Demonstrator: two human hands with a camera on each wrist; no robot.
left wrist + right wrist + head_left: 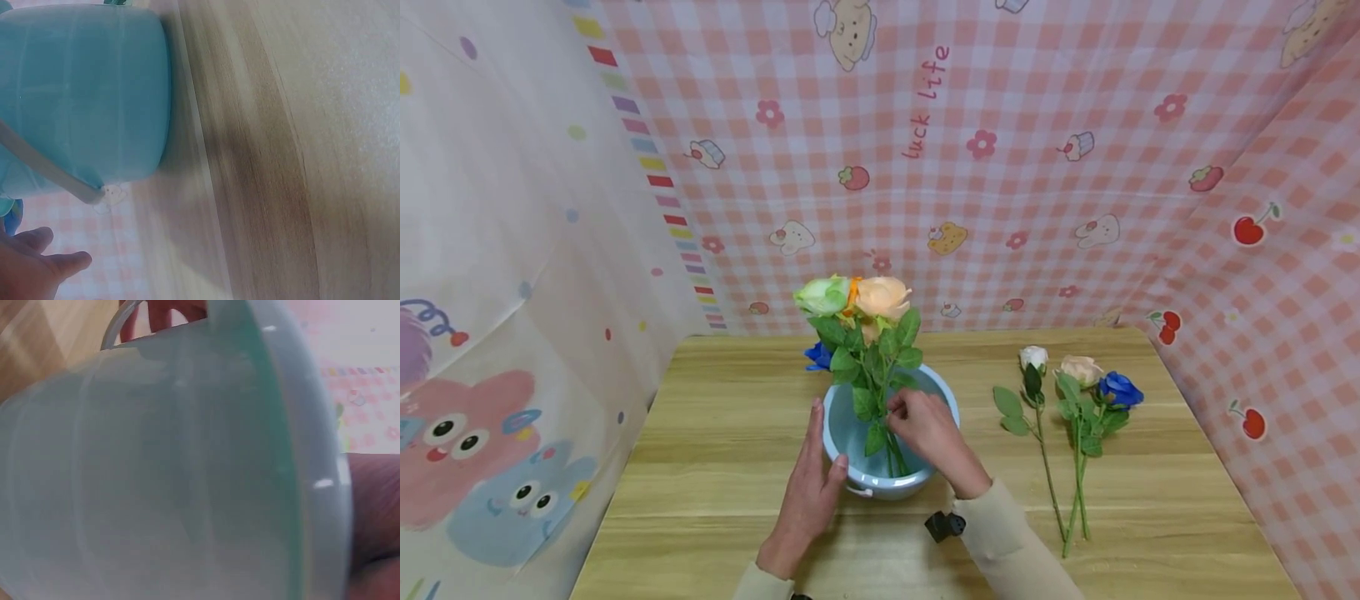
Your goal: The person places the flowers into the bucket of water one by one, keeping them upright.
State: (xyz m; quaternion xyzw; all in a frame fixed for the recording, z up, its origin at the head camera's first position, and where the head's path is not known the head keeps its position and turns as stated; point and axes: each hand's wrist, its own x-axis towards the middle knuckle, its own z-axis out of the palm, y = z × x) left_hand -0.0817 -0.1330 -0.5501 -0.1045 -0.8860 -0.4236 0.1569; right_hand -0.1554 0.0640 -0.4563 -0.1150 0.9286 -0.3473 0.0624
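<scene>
Cloth [512, 250] with cartoon prints hangs down the left side of the frame, beside the wooden table [722, 475]. Coming up from the lower middle, the left hand [808, 492] has its fingers straight and its thumb spread, alongside the near left of a pale blue bucket [887, 486]; I can't tell whether it touches the wall. It grips nothing that I can see.

The bucket stands at the centre, looking like thin, light plastic, glossy enough to be a bit slippery; the rim would be the surest place to steady it. Flowers rise from it: a blue rose [817, 357] low at the left, a green rose [822, 296] above, an orange flower [852, 296] mostly hidden, then a peach rose [883, 297]. The right hand [928, 425] reaches over the bucket's right side, fingers curled, seemingly pinching the green stems [891, 454] below the leaves. I judge those stems light, stiff but bendable, best held there; the petals look soft and easily crushed.

At the right of the frame, a white rose [1033, 358] lies on the table, its stem pointing down the picture. Just beside it lie a pale peach bloom [1079, 369] and a second blue rose [1122, 390], their stems crossing.
</scene>
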